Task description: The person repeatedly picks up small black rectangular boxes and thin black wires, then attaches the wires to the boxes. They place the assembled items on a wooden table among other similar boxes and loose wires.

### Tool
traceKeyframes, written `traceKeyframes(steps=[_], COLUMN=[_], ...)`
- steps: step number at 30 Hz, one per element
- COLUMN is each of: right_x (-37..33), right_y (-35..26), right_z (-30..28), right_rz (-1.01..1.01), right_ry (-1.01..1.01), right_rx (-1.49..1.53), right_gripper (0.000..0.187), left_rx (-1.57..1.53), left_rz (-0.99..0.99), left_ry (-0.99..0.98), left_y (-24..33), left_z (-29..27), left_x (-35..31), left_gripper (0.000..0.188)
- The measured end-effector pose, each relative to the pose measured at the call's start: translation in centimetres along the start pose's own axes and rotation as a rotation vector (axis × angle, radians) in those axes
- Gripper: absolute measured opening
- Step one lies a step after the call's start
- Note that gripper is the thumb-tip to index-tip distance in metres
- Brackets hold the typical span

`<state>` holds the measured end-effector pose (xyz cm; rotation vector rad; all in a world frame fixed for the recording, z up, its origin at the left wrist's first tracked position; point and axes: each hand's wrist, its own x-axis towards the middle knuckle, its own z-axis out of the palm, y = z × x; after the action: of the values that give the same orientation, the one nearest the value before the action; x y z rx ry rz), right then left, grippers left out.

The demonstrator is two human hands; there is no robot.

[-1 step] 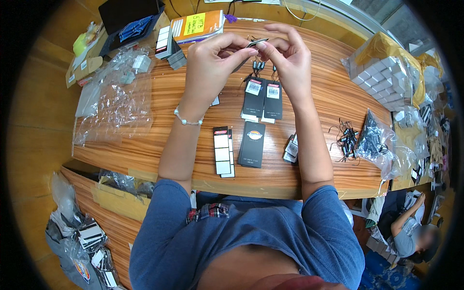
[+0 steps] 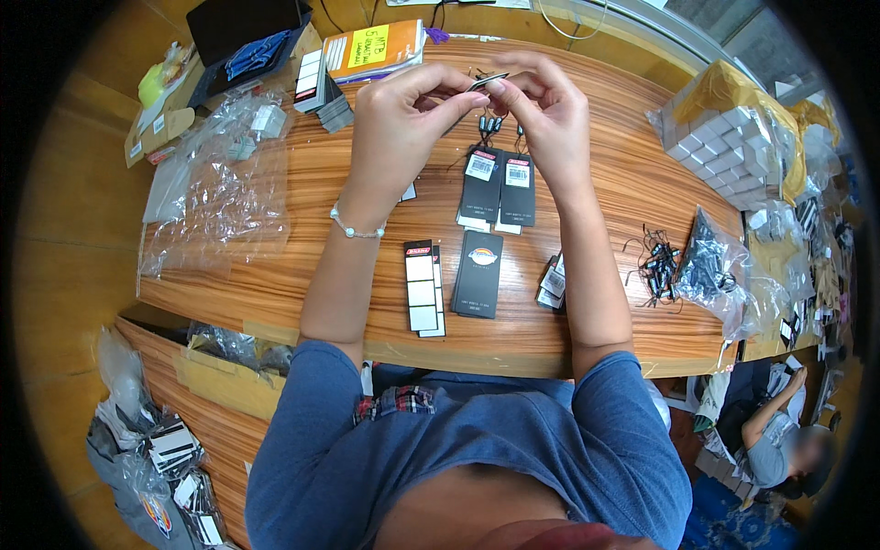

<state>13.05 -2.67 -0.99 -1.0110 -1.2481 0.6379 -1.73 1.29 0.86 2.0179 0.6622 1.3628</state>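
Observation:
Above the far middle of the table, my left hand (image 2: 417, 110) and my right hand (image 2: 550, 110) pinch a dark hang tag (image 2: 490, 81) between thumbs and fingers. It is seen almost edge-on, and the left fingers cover part of it. Black strings with small dark toggles (image 2: 490, 124) show below the hands. They lead to two groups of black hang tags with white barcode stickers (image 2: 480, 174), side by side on the table. Nearer me lie a stack of black tags with an oval logo (image 2: 478, 275) and tags with blank white panels (image 2: 421, 291).
Loose black strings (image 2: 660, 266) lie right, beside a plastic bag of them (image 2: 710, 266). A wrapped block of small white boxes (image 2: 724, 137) stands far right. Clear plastic (image 2: 220, 183) covers the left; a notebook (image 2: 371, 50) and tag stack (image 2: 323, 101) lie behind. Another person (image 2: 779, 449) sits lower right.
The fingers of my right hand have bent slightly down toward the tag. My left hand and the tags on the table look the same.

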Motion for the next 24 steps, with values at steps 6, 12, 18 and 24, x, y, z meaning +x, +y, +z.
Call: traceKeyframes(steps=[6,12,18,24], right_x=[0.3,0.1,1.1,1.2], right_y=[-0.1,0.3,-0.2,-1.2], right_z=[-1.0,-0.9,-4.6,-5.0], right_rz=[0.167,0.182,-0.049,0.028], right_ry=[-0.156,0.201,0.084,-0.004], right_rx=[0.225,0.419,0.983,0.942], right_gripper=[0.018,0.013,0.010,0.016], left_rx=[0.356,0.329,-0.178,-0.085], left_rz=[0.454,0.479,-0.008,-0.105], left_ry=[0.074,-0.039,-0.100,-0.187], left_y=[-1.2,-1.4,-1.7,-1.3], left_z=[0.2,0.8,2.1,2.0], left_x=[0.6,0.2,-0.1,-1.9], left_gripper=[0.007,0.013,0.015,0.024])
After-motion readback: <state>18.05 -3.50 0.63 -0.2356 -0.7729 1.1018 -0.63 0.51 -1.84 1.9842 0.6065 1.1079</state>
